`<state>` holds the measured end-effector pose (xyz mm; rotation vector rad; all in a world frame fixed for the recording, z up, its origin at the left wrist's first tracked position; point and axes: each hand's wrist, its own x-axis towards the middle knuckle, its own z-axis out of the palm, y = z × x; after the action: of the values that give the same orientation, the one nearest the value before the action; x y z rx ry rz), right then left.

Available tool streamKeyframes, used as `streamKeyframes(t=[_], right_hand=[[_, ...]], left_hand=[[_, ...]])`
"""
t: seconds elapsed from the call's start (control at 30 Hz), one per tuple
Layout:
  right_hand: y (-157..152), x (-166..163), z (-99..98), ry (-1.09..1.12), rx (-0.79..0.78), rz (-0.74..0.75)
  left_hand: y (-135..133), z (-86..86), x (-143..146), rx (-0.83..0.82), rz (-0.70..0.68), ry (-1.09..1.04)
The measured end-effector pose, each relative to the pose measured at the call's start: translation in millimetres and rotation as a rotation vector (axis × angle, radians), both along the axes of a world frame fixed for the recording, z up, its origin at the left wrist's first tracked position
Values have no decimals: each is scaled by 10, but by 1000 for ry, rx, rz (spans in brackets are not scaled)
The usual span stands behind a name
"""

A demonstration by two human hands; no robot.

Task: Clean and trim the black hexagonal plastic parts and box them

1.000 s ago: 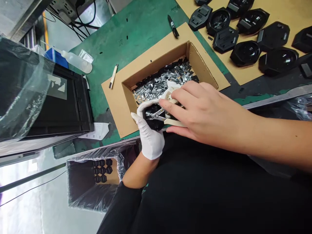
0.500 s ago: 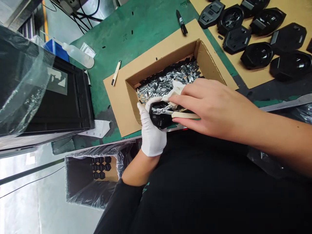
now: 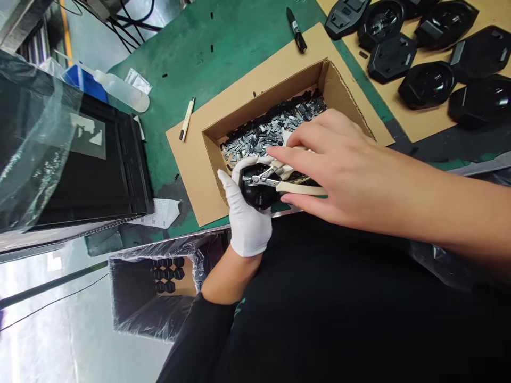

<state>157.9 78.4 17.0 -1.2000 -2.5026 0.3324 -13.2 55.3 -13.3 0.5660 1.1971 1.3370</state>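
Observation:
In a white glove, my left hand (image 3: 250, 230) is wrapped round a glossy black plastic housing (image 3: 259, 199), tilted up over the near edge of a cardboard box. My bare right hand (image 3: 319, 157) grips cutting pliers (image 3: 297, 188) with cream handles. The metal jaws of the pliers reach into the housing's hollow; what lies between them is too small to make out. Behind both hands, the cardboard box (image 3: 235, 90) holds a heap of small grey and black cut pieces (image 3: 275, 125). Part of the housing is hidden by my fingers and the pliers.
Similar black housings (image 3: 427, 84) lie on a cardboard sheet at the right. A black marker (image 3: 296, 31), a cream pen (image 3: 187, 119) and a squeeze bottle (image 3: 123, 91) are on the green bench. A film-wrapped monitor (image 3: 115, 170) stands left; below it is a plastic-lined bin (image 3: 136, 298) holding black parts.
Both hands, the pliers and the housing have shifted slightly left in the view. The pliers' jaws remain inside the housing, and the whole scene has moved a little with the head.

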Motion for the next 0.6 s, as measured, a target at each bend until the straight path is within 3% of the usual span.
streamKeyframes(t=[0.17, 0.27, 0.4, 0.53, 0.6], right_hand=[[-29, -71, -12, 29, 61, -37], [-9, -71, 32, -65, 99, -18], [31, -33, 92, -172, 8, 94], [58, 89, 48, -44, 64, 96], [77, 181, 17, 71, 104, 21]], left_hand=[[-13, -21, 27, 59, -13, -47], [-6, -21, 31, 84, -18, -25], [-34, -94, -7, 86, 5, 52], [-93, -176, -101, 166, -67, 218], [-84, -123, -136, 85, -43, 223]])
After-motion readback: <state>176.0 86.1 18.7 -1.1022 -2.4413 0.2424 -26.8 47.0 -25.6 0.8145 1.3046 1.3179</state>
